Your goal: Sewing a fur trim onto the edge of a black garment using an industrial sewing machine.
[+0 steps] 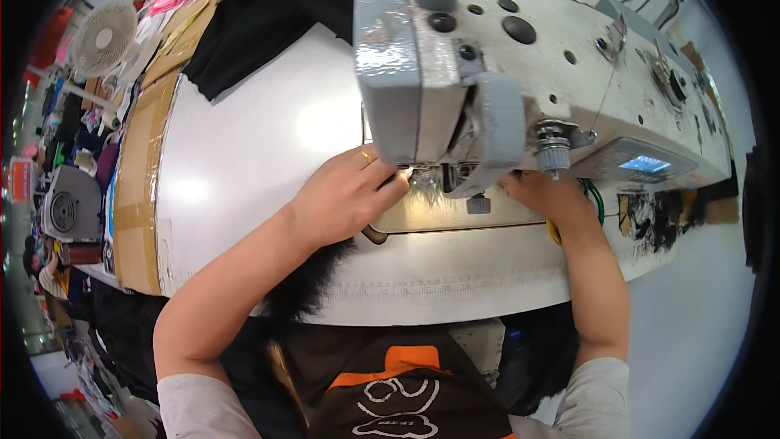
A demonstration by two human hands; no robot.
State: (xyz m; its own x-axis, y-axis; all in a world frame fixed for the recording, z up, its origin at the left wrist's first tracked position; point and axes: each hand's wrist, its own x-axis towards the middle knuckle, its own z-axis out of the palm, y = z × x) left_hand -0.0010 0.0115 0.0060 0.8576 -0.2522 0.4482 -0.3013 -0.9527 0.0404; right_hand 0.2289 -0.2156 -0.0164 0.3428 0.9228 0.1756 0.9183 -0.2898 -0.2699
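My left hand [349, 195] is at the sewing machine's [422, 81] needle area, fingers bent and closed at a small pale, fuzzy tuft [426, 187]; what they pinch is hidden. Black fur trim [313, 284] hangs below that hand over the table's front edge. My right hand [546, 195] reaches under the machine head from the right, its fingertips mostly hidden behind the presser mechanism. Green and yellow loops [595, 199], perhaps a tool's handles, lie beside it. A metal plate [443, 219] spans the space beneath both hands.
Black cloth [252, 24] lies at the back of the white table [211, 228]. Taped cardboard [138, 203] borders the left side. A fan [104, 36], grey appliance [71, 203] and piled fabrics stand beyond. Another person [49, 272] is at far left. Black scraps [654, 219] lie right.
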